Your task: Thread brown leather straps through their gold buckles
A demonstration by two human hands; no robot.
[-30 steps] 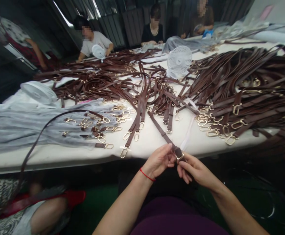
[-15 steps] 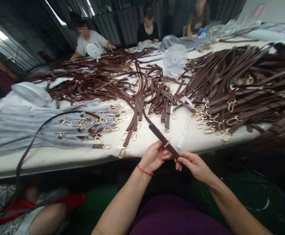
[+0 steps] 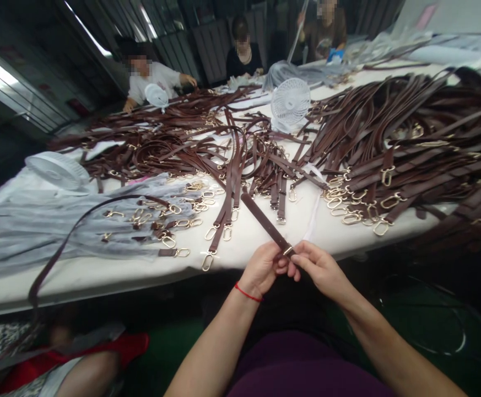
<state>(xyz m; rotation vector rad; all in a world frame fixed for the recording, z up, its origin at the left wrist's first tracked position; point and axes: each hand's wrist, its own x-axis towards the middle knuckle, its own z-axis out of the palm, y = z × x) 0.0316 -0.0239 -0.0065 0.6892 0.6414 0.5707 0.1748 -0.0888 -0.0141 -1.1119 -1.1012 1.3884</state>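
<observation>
Both of my hands hold one dark brown strap (image 3: 265, 221) over the table's front edge. My left hand (image 3: 264, 268), with a red string at the wrist, has its fingers closed around the strap from below. Pinching the strap's near end beside a small gold buckle (image 3: 288, 250) is my right hand (image 3: 319, 271). The held strap's far end points up and left. Just beyond it lie brown straps with gold clasps (image 3: 208, 260), their ends toward me. My fingers partly hide the near end.
Heaps of brown straps (image 3: 360, 121) cover the right and back of the white table (image 3: 190, 289). Plastic-wrapped straps (image 3: 58, 220) lie at left. White fans (image 3: 290, 102) stand among them. Several people work across the table; a seated person's knee (image 3: 87, 372) shows at lower left.
The gold buckle has shifted down along the strap toward my right hand, and my hands are closer together. Across the table, a person at the back has raised a hand with a long pale strip.
</observation>
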